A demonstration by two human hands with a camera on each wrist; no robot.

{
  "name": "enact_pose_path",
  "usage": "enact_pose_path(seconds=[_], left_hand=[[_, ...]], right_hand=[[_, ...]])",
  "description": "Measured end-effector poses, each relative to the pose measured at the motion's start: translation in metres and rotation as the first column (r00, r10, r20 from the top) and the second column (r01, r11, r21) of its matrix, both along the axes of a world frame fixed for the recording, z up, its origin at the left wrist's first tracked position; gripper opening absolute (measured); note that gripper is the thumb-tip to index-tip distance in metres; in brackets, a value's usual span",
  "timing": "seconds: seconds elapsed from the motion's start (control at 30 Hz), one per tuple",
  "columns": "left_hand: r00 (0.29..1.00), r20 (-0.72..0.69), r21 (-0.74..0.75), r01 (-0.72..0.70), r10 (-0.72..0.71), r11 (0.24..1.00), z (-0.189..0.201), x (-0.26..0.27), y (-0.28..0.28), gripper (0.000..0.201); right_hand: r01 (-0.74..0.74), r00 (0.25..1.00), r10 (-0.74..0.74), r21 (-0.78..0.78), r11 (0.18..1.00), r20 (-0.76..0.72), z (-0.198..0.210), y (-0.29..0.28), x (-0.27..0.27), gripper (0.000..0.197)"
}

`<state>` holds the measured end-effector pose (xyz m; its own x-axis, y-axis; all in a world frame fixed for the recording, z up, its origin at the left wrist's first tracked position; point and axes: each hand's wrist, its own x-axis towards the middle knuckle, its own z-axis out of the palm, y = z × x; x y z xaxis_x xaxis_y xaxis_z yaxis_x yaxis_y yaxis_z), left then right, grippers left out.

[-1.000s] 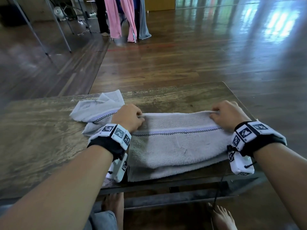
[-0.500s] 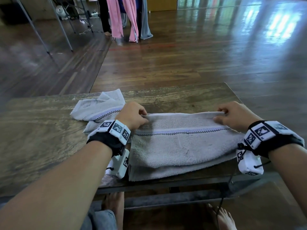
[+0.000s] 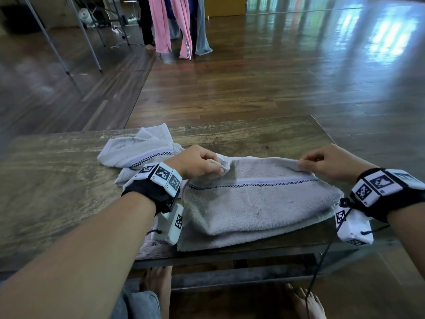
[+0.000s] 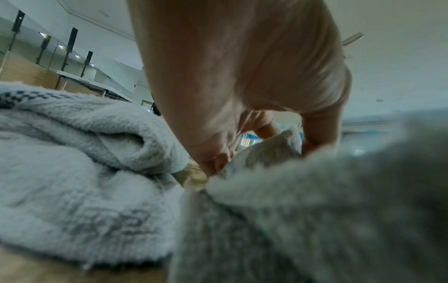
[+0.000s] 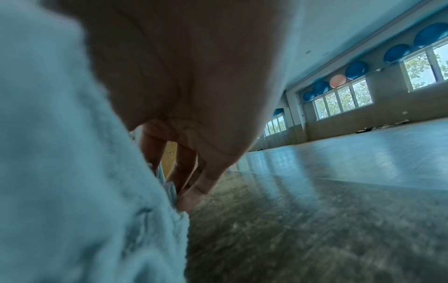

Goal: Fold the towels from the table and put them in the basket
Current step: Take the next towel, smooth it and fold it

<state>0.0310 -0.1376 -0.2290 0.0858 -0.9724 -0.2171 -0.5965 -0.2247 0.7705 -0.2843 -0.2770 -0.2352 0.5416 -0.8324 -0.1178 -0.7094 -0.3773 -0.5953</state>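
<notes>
Lifted towel edge [image 3: 257, 161] between hands [image 3: 197, 163]

Glossy wooden floor [image 3: 264, 72], windows [image 5: 344, 99] under exercise balls [image 5: 356, 69].

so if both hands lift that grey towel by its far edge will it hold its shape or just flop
Probably flop: the grey towel already sags between the left hand and right hand pinching its edge. Its thick pile looks grippy, so slipping seems unlikely.
</notes>
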Motion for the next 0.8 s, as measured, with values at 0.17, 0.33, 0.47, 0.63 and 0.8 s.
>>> enact_pose_path(seconds=[0.17,0.33,0.47,0.63,0.8], left_hand=[[0.986,0.108,-0.156,-0.109,0.127,0.982,0.001,0.0,-0.008,0.012],[0.946,0.24,-0.209,-0.169,0.219,0.963,0.004,0.018,-0.003,0.01],[0.917,0.35,-0.136,-0.153,0.192,0.979,0.005,0.024,0.002,0.004],[0.918,0.35,-0.135,-0.146,0.185,0.98,0.005,0.022,0.004,0.01],[0.907,0.37,-0.14,-0.162,0.203,0.977,0.006,0.021,0.004,0.008]], right_hand=[[0.085,0.991,-0.08,-0.037,0.996,0.103,-0.008,-0.004,-0.002,0.025],[0.209,0.974,-0.203,-0.053,0.977,0.098,-0.009,-0.007,-0.009,0.016],[0.113,0.99,-0.118,-0.066,0.991,-0.079,-0.006,-0.007,-0.008,0.027],[0.041,0.999,-0.042,-0.069,0.997,-0.005,-0.01,-0.003,-0.002,0.031],[0.009,0.996,-0.003,-0.069,0.998,0.089,-0.016,-0.006,0.0,0.029]])
